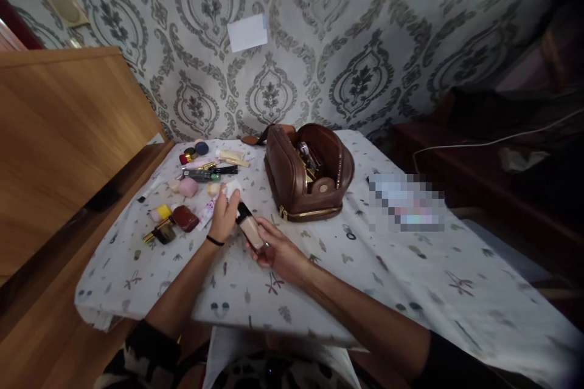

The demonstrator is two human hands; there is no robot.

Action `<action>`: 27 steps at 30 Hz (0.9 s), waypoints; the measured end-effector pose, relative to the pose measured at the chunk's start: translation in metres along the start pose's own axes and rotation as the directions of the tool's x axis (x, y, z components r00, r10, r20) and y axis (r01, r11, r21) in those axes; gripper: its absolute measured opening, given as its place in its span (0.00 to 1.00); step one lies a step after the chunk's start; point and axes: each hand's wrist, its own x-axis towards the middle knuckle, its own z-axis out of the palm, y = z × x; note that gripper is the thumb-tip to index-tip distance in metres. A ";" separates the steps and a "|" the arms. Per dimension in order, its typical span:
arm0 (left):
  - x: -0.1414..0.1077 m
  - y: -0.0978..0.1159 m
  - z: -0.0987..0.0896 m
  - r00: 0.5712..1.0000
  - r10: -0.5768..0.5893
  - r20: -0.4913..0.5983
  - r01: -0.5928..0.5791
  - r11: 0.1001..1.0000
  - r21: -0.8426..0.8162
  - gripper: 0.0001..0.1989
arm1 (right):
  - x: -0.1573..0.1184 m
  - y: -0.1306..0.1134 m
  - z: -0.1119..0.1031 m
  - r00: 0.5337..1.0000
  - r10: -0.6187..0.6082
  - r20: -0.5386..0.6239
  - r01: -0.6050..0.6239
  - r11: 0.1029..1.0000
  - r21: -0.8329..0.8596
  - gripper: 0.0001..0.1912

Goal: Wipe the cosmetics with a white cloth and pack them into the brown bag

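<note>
My right hand (278, 250) is closed around a foundation bottle (249, 228) with beige contents and a black cap, tilted with the cap up and to the left. Beside it, my left hand (224, 214) pinches a small white piece (233, 186), perhaps a tissue or wipe; its exact kind is unclear. Behind both hands stands a brown toiletry bag (292, 179), unzipped, with some cosmetics visible inside. Left of my left hand lie a dark red compact-like case (185, 219), a pink sponge (187, 187) and a dark bottle with gold trim (164, 233).
Several tubes and cosmetics (223, 170) are spread at the back left of the table with its printed white cloth (319, 304). A blurred-out flat object (406, 200) lies on the right. A wooden cabinet (68, 146) borders the left side, and a patterned wall (269, 91) the back.
</note>
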 end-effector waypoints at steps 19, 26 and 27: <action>-0.008 -0.004 -0.010 1.000 -0.010 0.018 0.009 0.999 0.039 0.18 | -0.002 0.002 0.002 0.988 -0.097 -0.123 0.075 0.982 -0.174 0.27; -0.007 -0.008 -0.015 0.999 -0.028 0.033 0.027 0.999 0.017 0.20 | -0.004 -0.003 0.004 0.994 0.008 -0.105 -0.018 0.995 -0.097 0.30; -0.007 -0.009 -0.014 0.999 -0.036 0.027 0.035 0.999 0.011 0.21 | -0.004 -0.004 0.005 0.995 0.017 -0.094 -0.025 0.997 -0.077 0.29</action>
